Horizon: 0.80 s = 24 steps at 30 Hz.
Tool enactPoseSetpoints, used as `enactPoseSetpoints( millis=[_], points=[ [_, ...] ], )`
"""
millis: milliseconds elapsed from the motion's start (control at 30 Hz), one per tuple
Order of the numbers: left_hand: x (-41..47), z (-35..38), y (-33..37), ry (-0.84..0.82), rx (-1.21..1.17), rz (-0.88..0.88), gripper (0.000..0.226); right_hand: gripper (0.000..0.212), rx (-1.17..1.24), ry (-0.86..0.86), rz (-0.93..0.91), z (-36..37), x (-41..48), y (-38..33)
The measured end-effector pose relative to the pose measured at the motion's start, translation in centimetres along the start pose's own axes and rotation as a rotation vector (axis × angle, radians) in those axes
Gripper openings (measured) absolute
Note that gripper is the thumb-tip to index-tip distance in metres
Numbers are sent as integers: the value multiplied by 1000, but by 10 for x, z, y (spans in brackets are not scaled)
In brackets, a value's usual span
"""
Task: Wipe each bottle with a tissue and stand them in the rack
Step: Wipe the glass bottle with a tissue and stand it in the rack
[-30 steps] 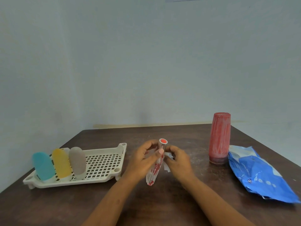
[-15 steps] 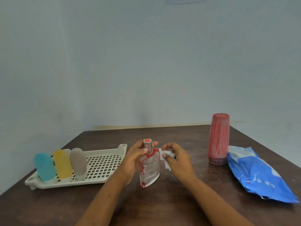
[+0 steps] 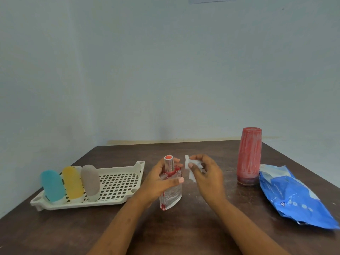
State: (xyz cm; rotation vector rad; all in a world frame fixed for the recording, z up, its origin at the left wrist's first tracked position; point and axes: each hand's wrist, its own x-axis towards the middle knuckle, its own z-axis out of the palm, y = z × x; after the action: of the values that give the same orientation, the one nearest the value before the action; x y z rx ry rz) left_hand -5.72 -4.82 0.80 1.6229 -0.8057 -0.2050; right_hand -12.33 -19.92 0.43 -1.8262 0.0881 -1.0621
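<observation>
Since half a second back, my right hand has drawn the tissue off the flask; a small gap now shows between them. My left hand grips the flask at its shoulder, thumb across the front, just right of the rack. The flask is neck up and tilted, and I cannot tell whether its lower corner touches the table. My right hand pinches the crumpled tissue between thumb and fingertips.

To wipe well, I'd bring the tissue back onto the broad face and stroke downward from the neck. I'd turn the flask with my left hand so both faces get covered, gripping firmly since it looks slick. The red bottle waits well right of the rack.
</observation>
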Motion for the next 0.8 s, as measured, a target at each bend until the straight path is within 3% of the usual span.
enactPoseSetpoints(
  millis=[133, 233, 367, 433, 533, 633, 700, 800],
  points=[
    [0, -2, -1, -14, -41, -16, 76, 15, 27, 58, -324, 5, -5, -24],
    [0, -2, -1, -27, -50, -14, 83, 31, -66, -5, -561, 13, -8, -31],
    [0, -4, -2, -66, -125, 22, 87, 17, -224, -175, -646, 10, -6, -23],
    [-1, -5, -1, -69, -134, 32, 91, 22, -288, -258, -660, 4, -5, -18],
    [1, -4, -1, -75, -144, 39, 97, 14, -260, -186, -579, -1, 1, -15],
    [2, -3, -3, -104, -135, 47, 108, 13, 14, -109, -231, 0, 11, -20],
    [2, -3, -3, -115, -126, 43, 111, 11, 262, -223, -33, 3, 15, -29],
    [3, -3, -2, -97, -139, 47, 109, 15, 351, -441, 36, 6, 25, -41]
  ],
)
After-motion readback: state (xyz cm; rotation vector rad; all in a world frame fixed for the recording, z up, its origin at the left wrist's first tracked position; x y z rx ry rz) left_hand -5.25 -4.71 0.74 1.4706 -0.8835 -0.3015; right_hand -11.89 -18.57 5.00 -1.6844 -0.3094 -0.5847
